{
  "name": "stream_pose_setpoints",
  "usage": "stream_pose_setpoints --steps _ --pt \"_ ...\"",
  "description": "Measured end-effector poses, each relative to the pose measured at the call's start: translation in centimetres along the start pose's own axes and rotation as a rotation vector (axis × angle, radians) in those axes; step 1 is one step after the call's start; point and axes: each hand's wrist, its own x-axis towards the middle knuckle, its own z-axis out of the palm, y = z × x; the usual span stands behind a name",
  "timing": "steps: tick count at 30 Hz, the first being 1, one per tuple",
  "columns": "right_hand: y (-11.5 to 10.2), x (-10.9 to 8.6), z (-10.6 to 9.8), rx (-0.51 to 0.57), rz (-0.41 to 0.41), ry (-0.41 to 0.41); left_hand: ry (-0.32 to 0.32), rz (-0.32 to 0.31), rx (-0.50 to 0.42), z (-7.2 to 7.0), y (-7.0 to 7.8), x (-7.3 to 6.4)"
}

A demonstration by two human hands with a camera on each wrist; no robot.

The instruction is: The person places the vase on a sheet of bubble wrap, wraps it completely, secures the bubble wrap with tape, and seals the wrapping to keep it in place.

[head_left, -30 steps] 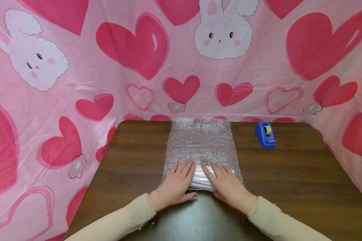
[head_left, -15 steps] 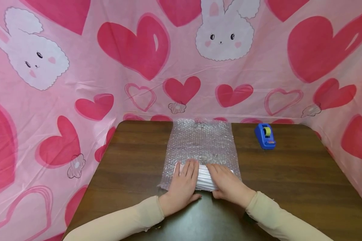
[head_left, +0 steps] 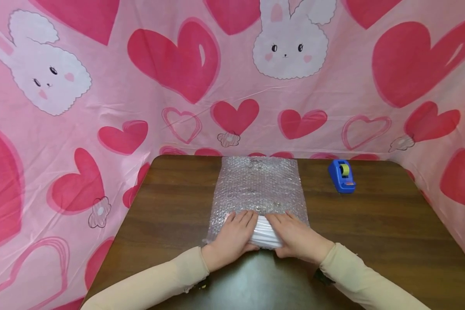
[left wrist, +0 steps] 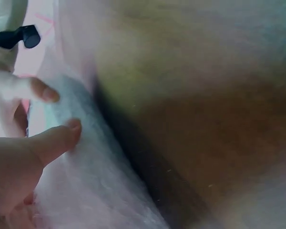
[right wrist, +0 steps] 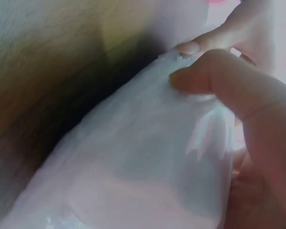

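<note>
On the near end of a bubble wrap sheet (head_left: 259, 185) lies a white, ridged, shiny bundle (head_left: 265, 234), its kind not clear. My left hand (head_left: 230, 241) grips the bundle's left part, fingers over the top and thumb at the near edge. The right hand (head_left: 300, 239) holds the right part the same way. In the left wrist view, the left thumb (left wrist: 59, 138) presses the near face of the wrapping. From the right wrist, the right thumb (right wrist: 195, 78) lies on that face, close to the left hand's thumb tip. Fingers hide both ends of the bundle.
A blue tape dispenser (head_left: 342, 177) with a yellow roll stands at the back right of the brown wooden table (head_left: 170, 211). The bubble wrap runs to the table's far edge. Behind hangs a pink cloth (head_left: 310, 94) with hearts and rabbits.
Both thumbs have come in against the bundle's near edge, and the left hand has shifted toward the middle. The bubble wrap's far end has drawn slightly nearer.
</note>
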Motion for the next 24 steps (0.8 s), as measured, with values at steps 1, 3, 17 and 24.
stream_pose_setpoints --steps 1,3,17,24 --pt "0.0 -0.1 -0.1 -0.01 0.003 -0.007 -0.005 0.007 -0.017 -0.1 -0.1 0.1" --pt "0.1 -0.2 -0.2 -0.04 0.006 -0.01 -0.007 0.019 -0.041 -0.2 -0.3 0.4" --pt "-0.2 -0.4 -1.4 -0.244 -0.079 0.088 -0.005 0.041 -0.269 -0.1 -1.8 1.3" --pt "-1.0 -0.4 -1.2 -0.361 -0.042 0.127 -0.05 0.023 -0.343 -0.3 -2.2 1.7"
